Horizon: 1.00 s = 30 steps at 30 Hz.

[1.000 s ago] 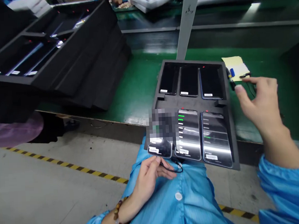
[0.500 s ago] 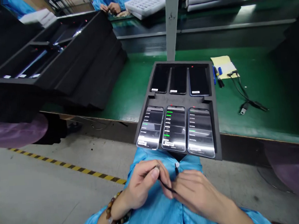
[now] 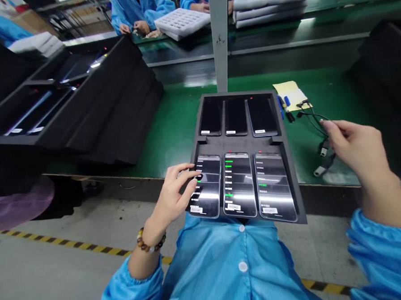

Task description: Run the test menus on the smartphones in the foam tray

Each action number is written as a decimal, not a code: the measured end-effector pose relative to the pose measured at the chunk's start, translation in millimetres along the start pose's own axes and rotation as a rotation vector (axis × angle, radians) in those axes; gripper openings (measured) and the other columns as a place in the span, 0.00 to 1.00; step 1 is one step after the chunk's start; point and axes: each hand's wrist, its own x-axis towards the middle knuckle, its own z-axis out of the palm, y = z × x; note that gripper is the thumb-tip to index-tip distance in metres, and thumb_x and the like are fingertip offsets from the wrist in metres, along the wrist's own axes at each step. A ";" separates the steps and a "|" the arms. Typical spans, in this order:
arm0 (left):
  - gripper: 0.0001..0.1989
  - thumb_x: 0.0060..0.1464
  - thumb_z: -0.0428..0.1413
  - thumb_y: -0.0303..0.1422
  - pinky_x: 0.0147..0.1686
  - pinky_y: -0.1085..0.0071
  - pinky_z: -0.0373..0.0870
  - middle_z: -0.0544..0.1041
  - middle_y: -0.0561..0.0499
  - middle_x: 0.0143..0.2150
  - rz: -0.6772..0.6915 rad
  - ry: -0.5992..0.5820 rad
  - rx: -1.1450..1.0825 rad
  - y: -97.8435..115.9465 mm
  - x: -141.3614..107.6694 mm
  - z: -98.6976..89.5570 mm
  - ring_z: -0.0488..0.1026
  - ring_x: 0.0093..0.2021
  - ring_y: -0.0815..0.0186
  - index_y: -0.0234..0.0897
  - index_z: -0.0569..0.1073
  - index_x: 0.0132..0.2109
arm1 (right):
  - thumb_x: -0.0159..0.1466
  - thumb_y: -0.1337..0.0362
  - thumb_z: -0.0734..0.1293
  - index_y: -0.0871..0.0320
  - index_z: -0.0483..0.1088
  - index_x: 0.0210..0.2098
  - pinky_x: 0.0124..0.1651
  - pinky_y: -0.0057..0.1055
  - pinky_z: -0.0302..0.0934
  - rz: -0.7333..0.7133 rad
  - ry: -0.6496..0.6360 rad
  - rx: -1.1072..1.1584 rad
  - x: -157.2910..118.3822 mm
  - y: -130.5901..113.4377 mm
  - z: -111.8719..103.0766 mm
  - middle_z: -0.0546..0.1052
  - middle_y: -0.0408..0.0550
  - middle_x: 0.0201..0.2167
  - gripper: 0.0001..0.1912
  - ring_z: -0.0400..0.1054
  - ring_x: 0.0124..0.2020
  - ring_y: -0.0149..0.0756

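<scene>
A dark foam tray (image 3: 220, 145) holds several phones in two rows. The back row's screens are black; the front row's show lists, some lines green. My left hand (image 3: 177, 191), fingers apart, is over the left edge of the front-left phone (image 3: 209, 194); whether a fingertip touches the screen is unclear. To its right are the front-middle phone (image 3: 239, 181) and front-right phone (image 3: 276, 193). Out to the right, my right hand (image 3: 355, 144) pinches the end of a black cable (image 3: 314, 115) above the green table, beside connector ends.
Stacked black trays with phones (image 3: 117, 91) stand at the left. A yellow paper (image 3: 291, 93) and pens (image 3: 287, 109) lie right of the foam tray. A grey post (image 3: 220, 46) rises behind it. Across the bench, people's hands work near a white tray (image 3: 182, 22).
My hands have parted from the cable held between them over my lap. The left has moved up to the front-left phone, the right over to the cables on the table.
</scene>
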 end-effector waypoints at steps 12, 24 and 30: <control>0.16 0.71 0.53 0.30 0.65 0.49 0.68 0.75 0.43 0.64 0.137 0.058 -0.095 -27.1 6.2 3.9 0.71 0.63 0.53 0.44 0.82 0.57 | 0.71 0.68 0.67 0.51 0.74 0.62 0.65 0.50 0.67 -0.529 -0.133 0.426 -142.4 -35.3 -5.2 0.83 0.52 0.53 0.22 0.73 0.62 0.50; 0.16 0.71 0.53 0.31 0.66 0.47 0.73 0.73 0.42 0.65 0.120 0.080 -0.240 -35.6 6.3 13.9 0.70 0.67 0.52 0.44 0.82 0.58 | 0.75 0.65 0.58 0.50 0.67 0.69 0.69 0.56 0.51 -0.513 -0.323 0.188 -165.1 -51.6 -7.4 0.77 0.51 0.65 0.24 0.62 0.71 0.55; 0.16 0.71 0.52 0.35 0.64 0.47 0.69 0.74 0.42 0.65 0.148 0.085 -0.176 -35.2 3.6 10.6 0.70 0.64 0.51 0.43 0.83 0.56 | 0.72 0.69 0.59 0.54 0.65 0.69 0.70 0.50 0.49 -0.742 -0.471 0.171 -163.1 -96.2 -8.4 0.75 0.48 0.69 0.27 0.58 0.73 0.51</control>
